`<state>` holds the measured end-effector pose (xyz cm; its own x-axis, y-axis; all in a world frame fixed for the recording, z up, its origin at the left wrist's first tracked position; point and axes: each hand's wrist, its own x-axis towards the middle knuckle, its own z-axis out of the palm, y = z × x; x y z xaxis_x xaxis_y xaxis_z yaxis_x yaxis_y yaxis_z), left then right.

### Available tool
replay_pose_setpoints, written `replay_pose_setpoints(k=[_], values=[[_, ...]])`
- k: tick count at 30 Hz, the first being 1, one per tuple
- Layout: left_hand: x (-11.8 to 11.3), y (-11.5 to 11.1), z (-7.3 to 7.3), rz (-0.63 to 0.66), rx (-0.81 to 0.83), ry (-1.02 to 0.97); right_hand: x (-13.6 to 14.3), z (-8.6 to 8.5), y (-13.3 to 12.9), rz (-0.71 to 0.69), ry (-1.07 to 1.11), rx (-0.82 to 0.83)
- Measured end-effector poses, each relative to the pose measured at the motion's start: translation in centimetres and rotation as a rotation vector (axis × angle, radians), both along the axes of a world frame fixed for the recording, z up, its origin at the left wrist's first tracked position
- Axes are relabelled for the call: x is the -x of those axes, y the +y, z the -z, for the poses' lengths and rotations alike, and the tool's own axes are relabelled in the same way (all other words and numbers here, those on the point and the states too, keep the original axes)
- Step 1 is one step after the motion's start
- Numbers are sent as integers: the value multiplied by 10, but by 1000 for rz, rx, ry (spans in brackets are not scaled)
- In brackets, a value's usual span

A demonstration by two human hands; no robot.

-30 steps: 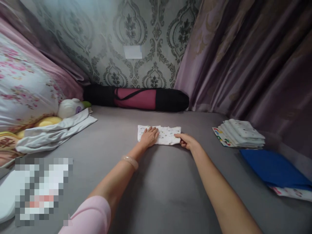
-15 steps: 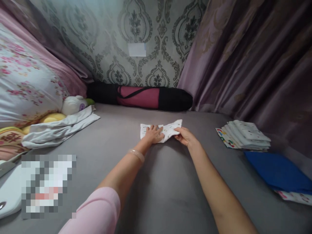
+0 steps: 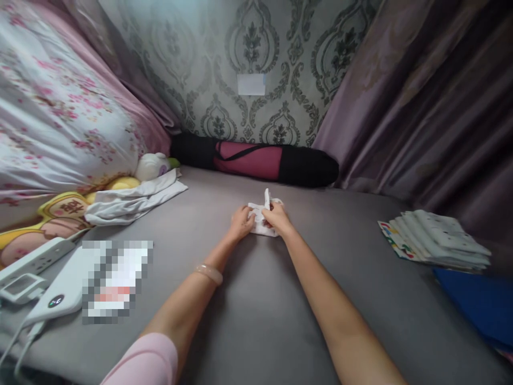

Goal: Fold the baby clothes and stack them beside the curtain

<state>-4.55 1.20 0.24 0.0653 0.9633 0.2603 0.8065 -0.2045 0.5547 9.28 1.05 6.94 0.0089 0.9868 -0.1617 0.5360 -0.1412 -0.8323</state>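
Observation:
A small white cloth point(image 3: 264, 232) with a faint print lies on the grey sheet in front of me, partly folded over. My right hand point(image 3: 276, 216) pinches its right part and holds that flap raised and turned toward the left. At the cloth's left edge, my left hand point(image 3: 241, 222) has its fingers bent against the fabric, thumb and forefinger gripping the border. Both hands hide parts of the cloth. A pale bangle point(image 3: 209, 274) circles my left wrist.
To the right sit a stack of folded cloths point(image 3: 436, 238) and a blue folded piece point(image 3: 473, 299). A black and maroon long bag point(image 3: 248, 160) lies along the wall. On the left are pale garments point(image 3: 136, 200), a plush toy point(image 3: 152, 167), a power strip point(image 3: 40, 256) and a white device point(image 3: 68, 289) with cables.
My right hand has lifted the cloth's right part and brought it leftward over the rest. My left hand has slid from lying flat on the cloth to its left edge. The view has shifted left.

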Motion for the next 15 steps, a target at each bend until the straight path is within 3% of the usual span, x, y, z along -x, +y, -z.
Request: replay_pose_setpoints(k=[3,7,15], values=[[19,-5,9,-95,-34,-140,15,4,0,-61,-242,-57],[24,-8,15,-120,-66,-248,29,8,-8,-101,-469,-84],[19,-10,12,-104,-22,-265,33,7,-19,-204,-570,-106]])
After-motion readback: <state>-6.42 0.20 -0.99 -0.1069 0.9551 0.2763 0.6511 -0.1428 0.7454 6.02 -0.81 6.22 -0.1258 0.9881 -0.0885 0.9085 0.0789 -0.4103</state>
